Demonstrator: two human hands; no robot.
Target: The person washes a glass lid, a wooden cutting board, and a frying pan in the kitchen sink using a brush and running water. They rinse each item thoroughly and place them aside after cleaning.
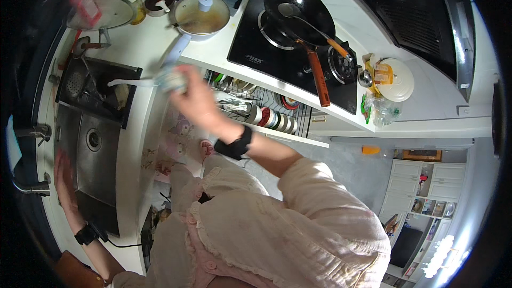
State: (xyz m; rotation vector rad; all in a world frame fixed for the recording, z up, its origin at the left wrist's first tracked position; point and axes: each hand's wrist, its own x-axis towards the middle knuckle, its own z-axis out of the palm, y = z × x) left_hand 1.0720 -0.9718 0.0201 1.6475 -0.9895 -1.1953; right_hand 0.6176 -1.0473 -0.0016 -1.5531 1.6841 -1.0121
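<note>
My right hand point(196, 100) grips a small, pale blue-green patterned dish point(171, 81), blurred by motion, above the counter edge by the sink. A white spoon-like handle point(132, 83) sticks out from it to the left; whether it is a separate piece I cannot tell. My left hand point(65, 176), also blurred, is at the faucet side of the steel sink point(96, 168), fingers extended and nothing visible in them. In the black draining basket point(138, 84) across one end of the sink lie a slotted utensil point(75, 84) and other utensils. An open pull-out drawer point(276, 134) holds racked dishes.
A lidded pan point(202, 20) stands beside the gas hob point(256, 44), its handle point(178, 50) reaching over the counter edge. A black wok point(308, 4) with a ladle point(316, 28) sits on the hob. A glass lid point(102, 12) stands upright near bottles. Two faucets point(34, 188) rise behind the sink.
</note>
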